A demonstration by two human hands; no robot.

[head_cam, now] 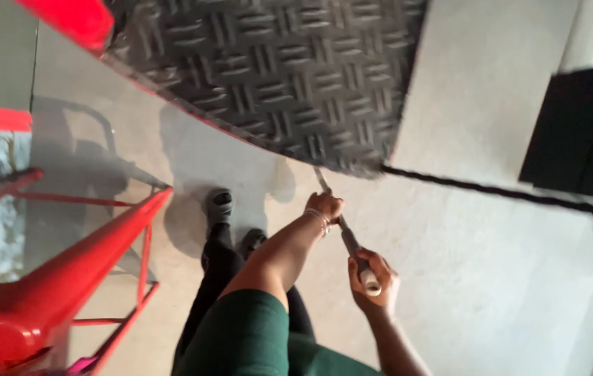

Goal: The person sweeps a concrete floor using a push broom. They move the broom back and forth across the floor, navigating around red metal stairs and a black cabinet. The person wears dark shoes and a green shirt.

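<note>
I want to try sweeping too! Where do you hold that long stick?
Hold the long stick as the hands do: right hand wrapped around the top end, left hand lower on the shaft. It slants down toward the floor, so come from its upper end.

This looks like an industrial workshop or plant floor: bare concrete floor, a black checker-plate steel platform overhead, and red-painted tubular steel framing along the left edge.

Head camera looks steeply down, tilted, at the floor.
</note>
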